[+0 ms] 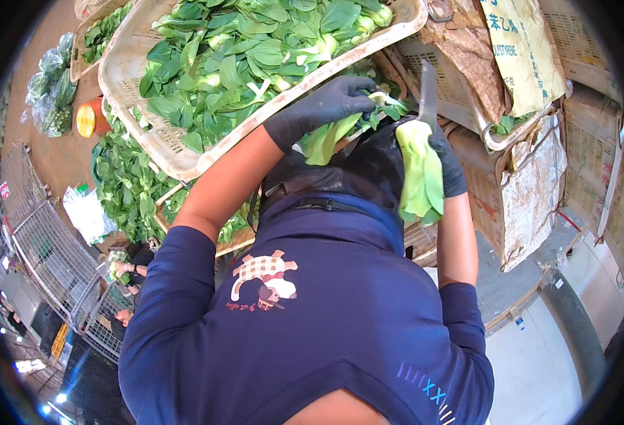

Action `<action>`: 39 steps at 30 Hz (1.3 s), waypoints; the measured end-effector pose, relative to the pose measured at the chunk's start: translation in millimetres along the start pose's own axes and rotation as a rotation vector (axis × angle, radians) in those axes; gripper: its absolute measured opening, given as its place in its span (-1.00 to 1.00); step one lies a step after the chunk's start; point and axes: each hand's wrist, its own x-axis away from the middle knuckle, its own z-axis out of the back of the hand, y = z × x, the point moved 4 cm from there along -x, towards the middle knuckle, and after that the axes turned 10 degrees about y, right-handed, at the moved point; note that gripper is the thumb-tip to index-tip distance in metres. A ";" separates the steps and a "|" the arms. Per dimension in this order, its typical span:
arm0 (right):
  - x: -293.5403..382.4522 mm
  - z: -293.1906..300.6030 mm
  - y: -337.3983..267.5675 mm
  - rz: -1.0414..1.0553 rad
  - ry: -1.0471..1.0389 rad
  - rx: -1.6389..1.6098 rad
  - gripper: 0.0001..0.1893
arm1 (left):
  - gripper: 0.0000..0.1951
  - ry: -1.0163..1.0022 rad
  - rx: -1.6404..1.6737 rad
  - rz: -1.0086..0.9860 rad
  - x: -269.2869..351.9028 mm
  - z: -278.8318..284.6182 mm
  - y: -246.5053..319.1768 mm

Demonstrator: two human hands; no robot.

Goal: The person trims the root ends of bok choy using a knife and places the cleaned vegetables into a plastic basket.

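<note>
My left hand (pixel 343 101), in a black glove, grips a few loose bok choy leaves (pixel 333 139) by their pale stems. My right hand (pixel 445 159), gloved too, holds a trimmed head of bok choy (pixel 419 170), its cut base up and its leaves hanging down. A knife with a broad metal blade (pixel 428 93) points up from the same hand, just behind the pale base; its handle is hidden. Before me, a pale plastic crate (pixel 269 112) with a dirty rim is heaped with bok choy (pixel 237 58). My left forearm passes over its near edge.
More bok choy (pixel 131 186) lies in a heap on the left, near a white plastic bag (pixel 86 212) and an orange container (pixel 93 118). Crates (pixel 481 175) and sacks (pixel 529 58) are stacked at the right. Another person's hand (pixel 120 267) holds a vegetable at the lower left, near wire cages (pixel 51 255).
</note>
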 end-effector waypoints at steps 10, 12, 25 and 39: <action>-40.3 -66.5 -1.5 0.052 0.073 0.140 -0.60 | -0.53 0.135 0.695 -0.080 65.0 1.3 -43.9; -50.0 -96.2 -2.1 0.002 0.012 0.298 -0.61 | -0.43 0.243 0.423 -0.202 82.6 21.0 -60.0; -56.9 -170.0 27.6 0.027 -0.200 0.420 -0.79 | -0.68 1.020 1.248 -0.100 242.8 129.9 -60.0; -27.1 -288.4 38.5 0.746 -0.523 0.721 -0.84 | -0.69 0.914 1.207 -0.454 247.1 125.6 -45.0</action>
